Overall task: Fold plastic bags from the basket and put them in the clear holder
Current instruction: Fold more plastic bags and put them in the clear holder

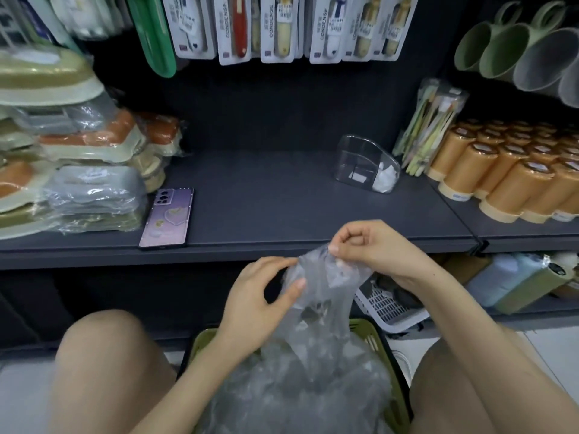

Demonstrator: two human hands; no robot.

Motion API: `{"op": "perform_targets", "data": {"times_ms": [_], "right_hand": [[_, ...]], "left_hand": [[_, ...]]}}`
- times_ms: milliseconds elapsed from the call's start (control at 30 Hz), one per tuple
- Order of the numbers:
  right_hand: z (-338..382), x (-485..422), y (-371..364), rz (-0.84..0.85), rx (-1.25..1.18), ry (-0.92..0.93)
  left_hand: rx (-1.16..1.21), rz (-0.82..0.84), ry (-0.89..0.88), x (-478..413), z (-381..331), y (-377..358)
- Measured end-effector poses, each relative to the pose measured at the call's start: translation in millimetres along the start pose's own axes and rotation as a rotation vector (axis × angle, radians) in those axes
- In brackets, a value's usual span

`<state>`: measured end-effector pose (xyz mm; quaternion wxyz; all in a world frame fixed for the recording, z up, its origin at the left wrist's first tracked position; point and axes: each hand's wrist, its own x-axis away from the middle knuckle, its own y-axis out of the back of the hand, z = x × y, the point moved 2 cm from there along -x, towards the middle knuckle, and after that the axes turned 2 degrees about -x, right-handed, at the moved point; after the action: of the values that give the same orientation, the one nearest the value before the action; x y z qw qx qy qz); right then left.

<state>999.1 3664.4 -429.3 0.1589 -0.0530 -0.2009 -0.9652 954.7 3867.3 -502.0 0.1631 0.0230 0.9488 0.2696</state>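
Observation:
A clear plastic bag (pixel 319 296) hangs above the green basket (pixel 396 368), which is heaped with more crumpled clear bags (pixel 300 389) between my knees. My right hand (pixel 372 249) pinches the bag's top edge, fingers curled. My left hand (pixel 260 296) holds the bag's left side between thumb and fingers. The clear holder (pixel 360 158) stands on the dark shelf at the back right, with a folded white bag (pixel 385 180) in its right compartment.
A phone in a purple case (pixel 167 217) lies on the dark shelf (pixel 266 195) at the left. Wrapped trays (pixel 78 170) are stacked at far left, orange tubs (pixel 507 173) at right. A white basket (pixel 388 305) sits under the shelf.

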Motion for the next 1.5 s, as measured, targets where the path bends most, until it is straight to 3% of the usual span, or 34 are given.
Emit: {"op": "perform_targets", "data": {"times_ms": [67, 233, 367, 533, 767, 1067, 1233, 1300, 1367, 1433, 1500], "right_hand": [[15.6, -5.8, 0.4, -0.073, -0.069, 0.035], [38.6, -16.4, -18.1, -0.216, -0.117, 0.068], [48.3, -19.5, -28.0, -0.151, -0.178, 0.027], [41.7, -13.1, -15.8, -0.235, -0.345, 0.068], [7.6, -2.2, -15.0, -0.067, -0.029, 0.107], [5.3, -7.3, -15.2, -0.242, -0.251, 0.200], [18.6, -2.2, -14.1, -0.221, -0.067, 0.260], [25.3, -1.9, -12.6, -0.172, 0.091, 0.274], [33.7, -3.0, -12.4, -0.125, 0.240, 0.304], [45.0, -3.9, -13.7, -0.095, 0.313, 0.336], [57.1, -3.7, -14.9, -0.086, 0.264, 0.373]], "left_hand": [[0.009, -0.043, 0.060, -2.2, -14.8, 2.0], [-0.050, 0.031, 0.098, -14.9, -49.8, 1.6], [0.070, -0.056, 0.071, -33.7, -43.4, 5.5], [0.299, -0.249, 0.079, -47.7, -31.8, 16.5], [0.513, -0.427, 0.184, -68.5, -10.5, 36.8], [0.589, -0.546, 0.401, -69.0, 9.6, 64.5], [0.505, -0.471, 0.575, -68.7, 9.5, 81.7], [0.233, -0.569, 0.388, -67.0, 0.1, 93.5], [-0.110, -0.508, 0.035, -65.6, -28.3, 96.0], [-0.296, -0.279, -0.195, -68.4, -51.1, 84.3], [-0.233, 0.024, -0.183, -72.1, -64.3, 69.3]]}}
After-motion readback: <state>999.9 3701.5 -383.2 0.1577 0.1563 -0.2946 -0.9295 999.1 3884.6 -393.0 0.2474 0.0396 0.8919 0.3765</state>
